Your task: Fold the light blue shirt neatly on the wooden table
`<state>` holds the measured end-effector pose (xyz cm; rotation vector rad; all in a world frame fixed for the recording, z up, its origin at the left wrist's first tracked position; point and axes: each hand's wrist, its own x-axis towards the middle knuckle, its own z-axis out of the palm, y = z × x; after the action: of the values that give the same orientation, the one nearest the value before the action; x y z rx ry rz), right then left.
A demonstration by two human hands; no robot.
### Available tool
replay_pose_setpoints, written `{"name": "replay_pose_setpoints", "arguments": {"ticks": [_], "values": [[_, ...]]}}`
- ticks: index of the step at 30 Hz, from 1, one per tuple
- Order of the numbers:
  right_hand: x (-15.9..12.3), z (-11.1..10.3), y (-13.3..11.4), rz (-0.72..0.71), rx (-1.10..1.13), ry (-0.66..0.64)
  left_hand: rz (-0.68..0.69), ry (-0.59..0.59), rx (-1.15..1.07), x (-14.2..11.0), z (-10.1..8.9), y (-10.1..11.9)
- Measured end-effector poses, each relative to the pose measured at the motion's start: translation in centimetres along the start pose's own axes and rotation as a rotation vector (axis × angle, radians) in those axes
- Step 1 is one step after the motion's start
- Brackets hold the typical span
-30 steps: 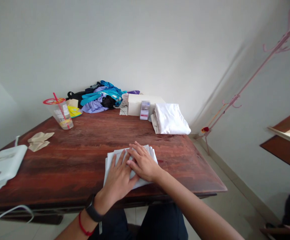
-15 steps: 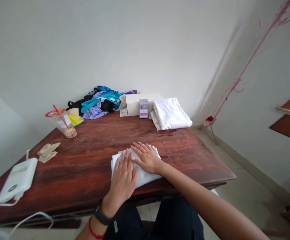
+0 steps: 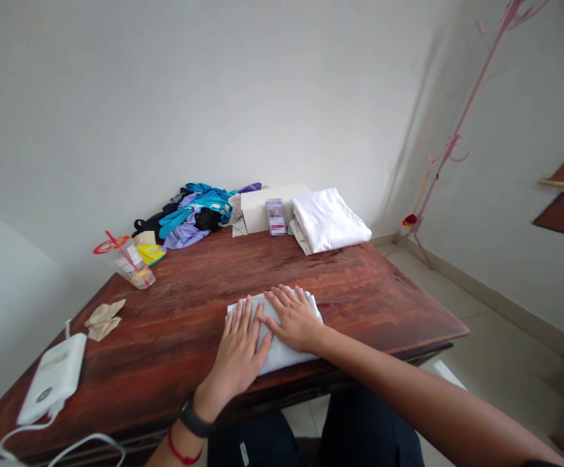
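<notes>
A folded white cloth (image 3: 282, 353) lies near the front edge of the dark wooden table (image 3: 369, 305). My left hand (image 3: 240, 347) rests flat on its left half, fingers stretched out. My right hand (image 3: 295, 318) lies flat on its right half, fingers spread, and touches the left hand at the thumb side. Both palms press down on the cloth and hide most of it. A black band and a red string circle my left wrist.
At the back stand a folded white garment (image 3: 328, 220), a white box (image 3: 267, 206) and a heap of coloured clothes (image 3: 192, 214). A plastic cup with a straw (image 3: 126, 259), crumpled paper (image 3: 103, 318) and a white device with a cable (image 3: 53, 376) sit at the left. A pink coat stand (image 3: 450, 139) is at the right.
The view has tilted and shifted, so the table sits differently in frame. My hands have stayed flat on the folded cloth; the right has slid off the left to lie beside it.
</notes>
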<state>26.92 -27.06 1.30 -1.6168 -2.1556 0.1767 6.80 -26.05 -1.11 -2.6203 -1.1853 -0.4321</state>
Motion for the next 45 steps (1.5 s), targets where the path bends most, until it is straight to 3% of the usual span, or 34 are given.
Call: {"name": "replay_pose_setpoints", "arguments": {"ticks": [4, 13, 17, 25, 32, 36, 41, 45], "values": [[0.6, -0.1, 0.8, 0.036, -0.007, 0.021, 0.064, -0.049, -0.034, 1.6, 0.4, -1.2], [4.4, -0.9, 5.6, 0.14, -0.076, -0.008, 0.096, -0.21, -0.119, 9.6, 2.0, -1.9], [5.1, -1.9, 6.7, 0.161, -0.096, 0.013, 0.129, -0.231, -0.165, 11.4, 2.5, -2.0], [9.1, -5.2, 9.9, 0.157, -0.003, -0.195, 0.127, -0.18, -0.314, 11.2, 2.1, -2.4], [14.1, -7.0, 10.5, 0.201, 0.074, -0.597, 0.07, -0.133, -0.402, 10.8, 1.6, -3.5], [14.4, -7.7, 9.6, 0.211, 0.098, -0.698, 0.032, -0.102, -0.437, 10.7, 1.9, -3.7], [13.7, -9.0, 9.0, 0.311, 0.251, -0.794, 0.038, -0.028, -0.474, 10.7, 2.1, -3.8], [12.7, -9.7, 8.7, 0.299, 0.405, -0.84, 0.001, 0.041, -0.529, 10.8, 2.6, -3.8]]}}
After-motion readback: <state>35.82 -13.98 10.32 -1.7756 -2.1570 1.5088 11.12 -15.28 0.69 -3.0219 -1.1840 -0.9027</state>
